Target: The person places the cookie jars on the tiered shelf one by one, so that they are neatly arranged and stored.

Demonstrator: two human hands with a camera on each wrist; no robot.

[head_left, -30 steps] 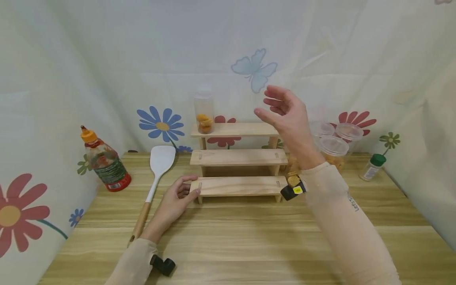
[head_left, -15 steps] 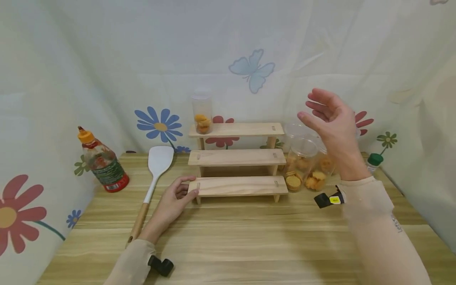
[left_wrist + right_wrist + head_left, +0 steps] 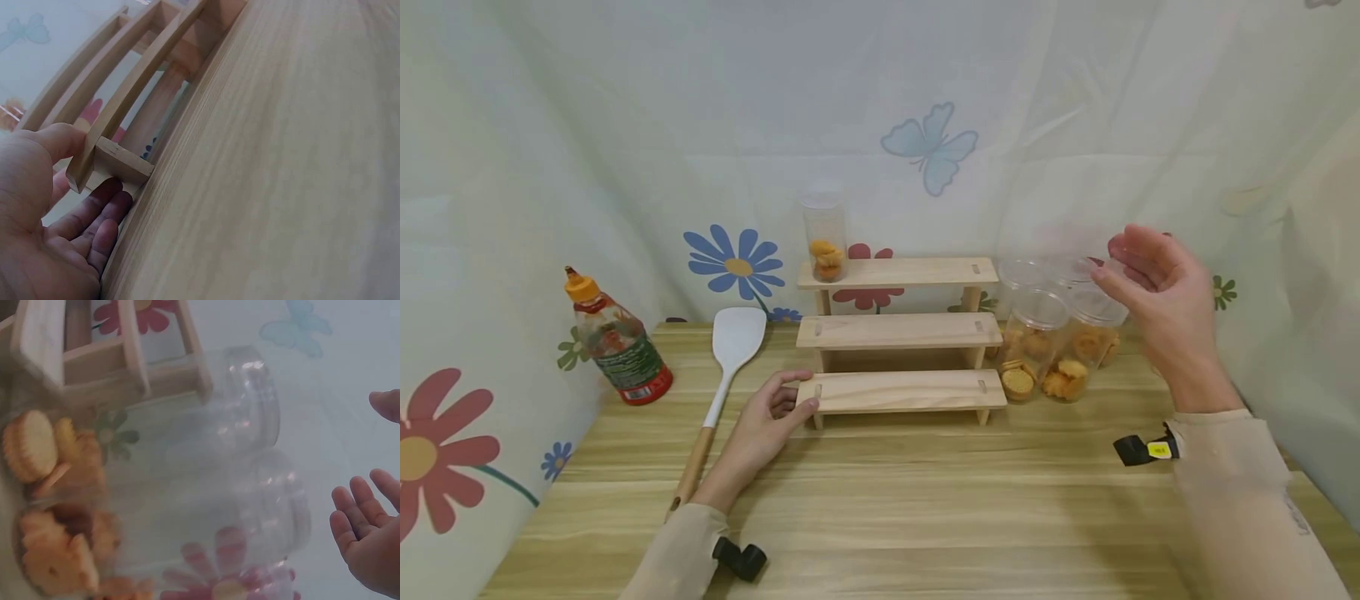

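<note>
Holds the right hand [image 3: 1176, 317] raised on the right side of a cluster of clear lidded jars [image 3: 1060, 337], with thumb set apart from loosely curved fingers and nothing in the grasp. Shows a gap between fingertips and the nearer lids in the right wrist view; overlaps the rear right lid in the head view, so cannot tell the exact spacing from there.

Grips the left end of the lowest step [image 3: 902, 393] of a three-tier wooden rack [image 3: 898, 331] with the left hand [image 3: 771, 425], with thumb over the plank and the other fingers beside the left leg.

Places the cluster leftward of and lower than the right hand, just beside the rack's right end. Stands upright on the counter [image 3: 925, 508], long axes vertical, lids uppermost, biscuits low inside. Seems to hinge on that sideways and downward offset, with the right hand much nearer than the left, across the rack.

Leaves another jar [image 3: 826, 242] upright on the left end of the top step [image 3: 910, 272], well apart from the right hand.
</note>
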